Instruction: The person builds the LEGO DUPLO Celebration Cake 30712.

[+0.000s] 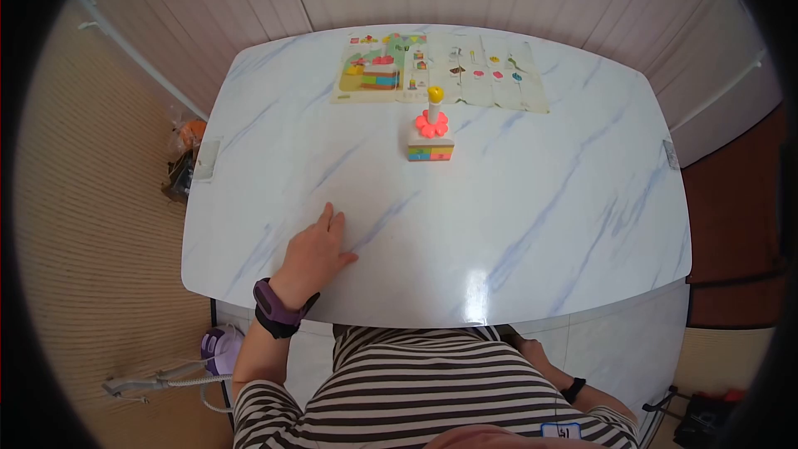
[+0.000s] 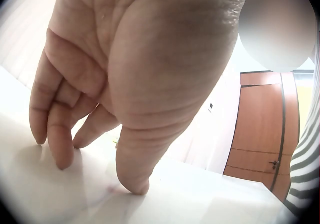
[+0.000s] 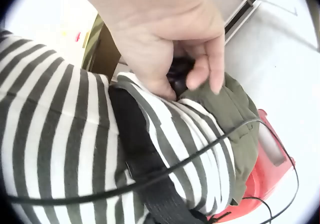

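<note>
My left hand [image 1: 312,256] rests on the marbled tabletop [image 1: 532,224] near its front left, fingers spread and fingertips touching the surface, with nothing in the grasp. In the left wrist view the thumb and bent fingers [image 2: 61,144] stand on the white top. Below the table edge, at the hip, is my right hand [image 3: 165,29]; its thumb and curled fingers are around a dark glossy object [image 3: 180,76], mostly hidden. Toward the back stands a toy stack: coloured blocks [image 1: 430,153], a pink flower piece [image 1: 431,125] and a white candle [image 1: 434,111] with a yellow top [image 1: 435,95].
A creased picture sheet [image 1: 490,87] lies along the table's back edge, behind the stack. A purple and white appliance [image 1: 221,349] is beside the table at left. In the right wrist view, a black cable [image 3: 200,154] crosses the striped shirt and a red stool [image 3: 265,169] shows below.
</note>
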Tool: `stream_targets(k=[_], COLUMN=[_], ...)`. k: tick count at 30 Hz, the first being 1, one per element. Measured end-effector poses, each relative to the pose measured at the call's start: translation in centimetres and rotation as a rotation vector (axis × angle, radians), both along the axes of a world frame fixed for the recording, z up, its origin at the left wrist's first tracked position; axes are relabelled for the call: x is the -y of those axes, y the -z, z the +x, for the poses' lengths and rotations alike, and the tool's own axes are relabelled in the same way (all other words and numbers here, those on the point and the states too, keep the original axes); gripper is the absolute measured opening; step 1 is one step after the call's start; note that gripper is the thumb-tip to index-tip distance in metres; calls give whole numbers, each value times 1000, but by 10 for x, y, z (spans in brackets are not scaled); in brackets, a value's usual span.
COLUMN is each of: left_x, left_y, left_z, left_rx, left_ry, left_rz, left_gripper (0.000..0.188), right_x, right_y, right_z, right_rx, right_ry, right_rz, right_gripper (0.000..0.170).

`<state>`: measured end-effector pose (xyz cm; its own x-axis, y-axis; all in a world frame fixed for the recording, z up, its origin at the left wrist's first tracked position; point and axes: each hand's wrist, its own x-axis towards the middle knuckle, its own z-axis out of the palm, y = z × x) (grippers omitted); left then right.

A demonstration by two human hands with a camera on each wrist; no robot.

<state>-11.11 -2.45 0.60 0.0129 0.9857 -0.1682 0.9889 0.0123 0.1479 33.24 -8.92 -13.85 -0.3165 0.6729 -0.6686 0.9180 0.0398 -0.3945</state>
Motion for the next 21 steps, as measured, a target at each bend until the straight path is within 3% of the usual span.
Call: stream_targets(k=[6, 9, 12, 15, 17, 20, 21], left_x=[-4, -5, -4, -7, -17, -28, -31], left_y=[-4, -6, -3, -12, -32, -58, -65], left_z=[4, 6, 1, -8, -2, 21, 30], left_rx=[-18, -14, -45, -56, 2, 225, 322], left_ry=[-10, -25, 26, 111, 140, 294, 364], left_rz=[-37, -72, -37, -47, -98, 35, 114], left_gripper=[66, 66, 67, 63, 59, 57, 56], right_x=[-17, -45, -64, -87, -101, -125, -136], right_y=[-27, -68, -97, -145, -176, -205, -203], right_z=[12, 18, 30, 24, 13, 2, 3], right_rx=[-233, 31, 235, 107, 40, -118, -292], right_ry=[86, -97, -417, -554, -574, -551, -560], right_rz=[-221, -429, -278, -453, -421, -223, -128], right_gripper=[56, 58, 54, 54, 55, 51, 52])
